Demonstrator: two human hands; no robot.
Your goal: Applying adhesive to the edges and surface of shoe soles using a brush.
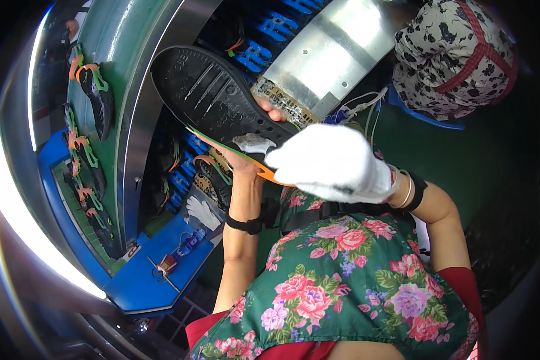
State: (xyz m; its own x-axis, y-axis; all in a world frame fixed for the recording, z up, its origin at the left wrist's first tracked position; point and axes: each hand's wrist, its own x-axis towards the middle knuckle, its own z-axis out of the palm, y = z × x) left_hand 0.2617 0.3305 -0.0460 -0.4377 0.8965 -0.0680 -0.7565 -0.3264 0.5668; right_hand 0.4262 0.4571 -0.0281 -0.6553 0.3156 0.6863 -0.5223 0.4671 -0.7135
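Note:
My bare left hand (239, 161) is wrapped around a black shoe sole (213, 96) from below, with fingertips curling over its far right edge. Green and orange trim runs along the sole's near edge, and its upper face has grooves and small holes. My right hand (333, 165), in a white knit glove, is closed on a small brush (253, 143). Its greyish, wet-looking bristles rest on the sole's narrower part; the glove hides the handle. Shiny wet patches show on the sole.
At left, a green conveyor belt (117, 54) carries several black sandals with orange and green straps. A blue table (141, 279) bears a plastic bottle (191, 242) and white glove (203, 213). Blue racks flank a metal cover (336, 51). A patterned cloth bundle (450, 60) lies at upper right.

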